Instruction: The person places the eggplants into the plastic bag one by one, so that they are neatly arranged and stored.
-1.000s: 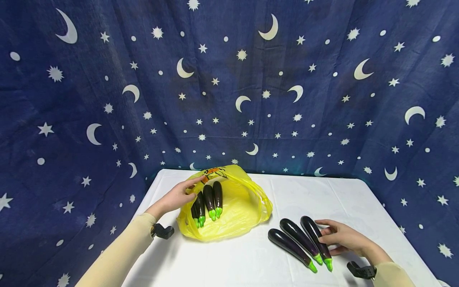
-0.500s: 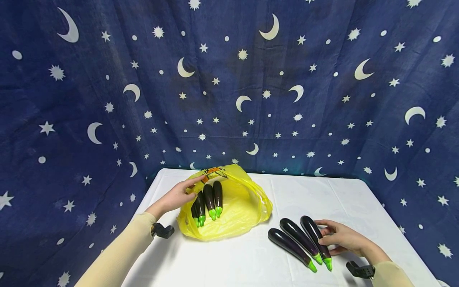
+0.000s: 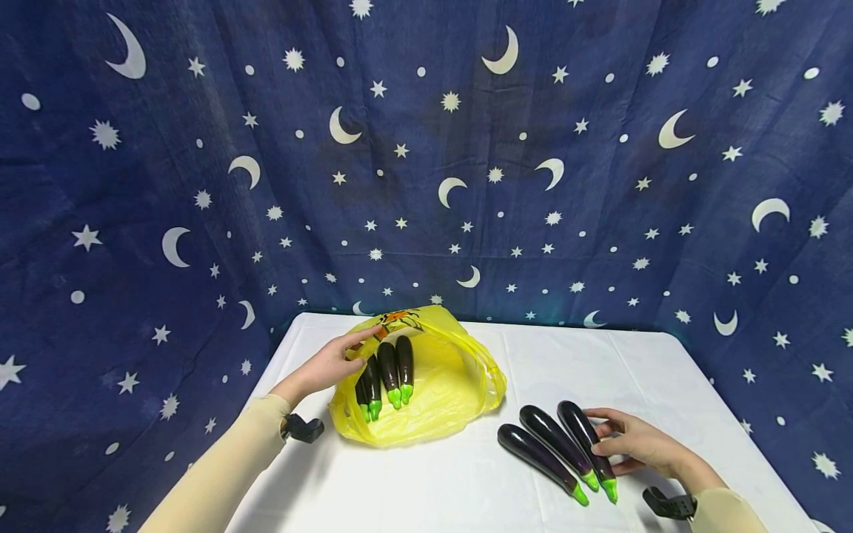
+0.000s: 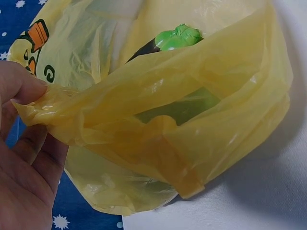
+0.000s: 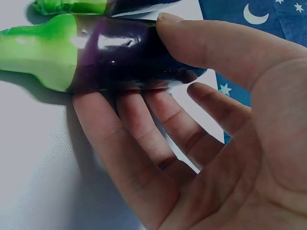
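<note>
A yellow plastic bag (image 3: 443, 392) lies with its mouth facing me, and several dark eggplants (image 3: 389, 370) with green stem ends rest inside at its left. My left hand (image 3: 328, 363) pinches the bag's left rim, thumb against fingers, as the left wrist view shows. To the right, three more eggplants lie side by side on the table. My right hand (image 3: 643, 444) grips the rightmost eggplant (image 3: 578, 423), its thumb on the upper side and fingertips along the opposite side. Beside that one are the middle eggplant (image 3: 552, 438) and the left eggplant (image 3: 535, 452).
A white cloth (image 3: 413, 488) covers the table. Behind and around it hangs a dark blue curtain (image 3: 426, 163) printed with moons and stars. Each wrist wears a black strap, such as the left strap (image 3: 302, 428).
</note>
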Tool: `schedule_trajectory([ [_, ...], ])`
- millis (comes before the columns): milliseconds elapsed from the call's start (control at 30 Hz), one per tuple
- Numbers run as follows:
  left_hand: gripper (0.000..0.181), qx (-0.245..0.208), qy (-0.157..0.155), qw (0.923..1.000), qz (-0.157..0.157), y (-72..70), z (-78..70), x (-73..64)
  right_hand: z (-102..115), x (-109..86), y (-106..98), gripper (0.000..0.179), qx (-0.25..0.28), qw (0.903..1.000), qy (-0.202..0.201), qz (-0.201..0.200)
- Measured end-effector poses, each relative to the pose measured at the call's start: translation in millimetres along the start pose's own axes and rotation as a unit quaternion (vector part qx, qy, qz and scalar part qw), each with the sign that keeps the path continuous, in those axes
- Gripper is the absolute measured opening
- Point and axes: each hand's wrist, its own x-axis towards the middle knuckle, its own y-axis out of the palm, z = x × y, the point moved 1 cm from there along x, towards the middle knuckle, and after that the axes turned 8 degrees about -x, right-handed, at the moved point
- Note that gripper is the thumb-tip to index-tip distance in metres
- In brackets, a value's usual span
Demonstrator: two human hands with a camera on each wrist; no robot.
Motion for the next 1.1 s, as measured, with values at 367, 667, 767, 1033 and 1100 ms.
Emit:
schedule_trajectory([
  [367,0.07,0.005,0.002,1.0,-0.001,-0.6,-0.7,-1.0,2,-2.9,2,0.078,-0.006,1.0,-0.006,0.001],
  [667,0.069,0.006,0.0,1.0,-0.004,-0.3,-1.9,-1.8,3,-3.2,-2,0.076,-0.007,0.9998,-0.018,0.001],
  [767,0.069,0.006,-0.001,1.0,-0.005,-0.2,-1.9,-1.9,4,-2.3,-3,0.078,-0.007,0.9998,-0.018,-0.005],
  [1033,0.069,0.004,-0.002,1.0,-0.004,-0.1,-1.5,-2.1,11,2.9,-7,0.082,0.012,0.9995,-0.012,-0.025],
  [1100,0.069,0.004,-0.001,1.0,-0.003,0.0,-1.6,-1.9,14,3.7,-8,0.083,0.019,0.9993,-0.016,-0.027],
])
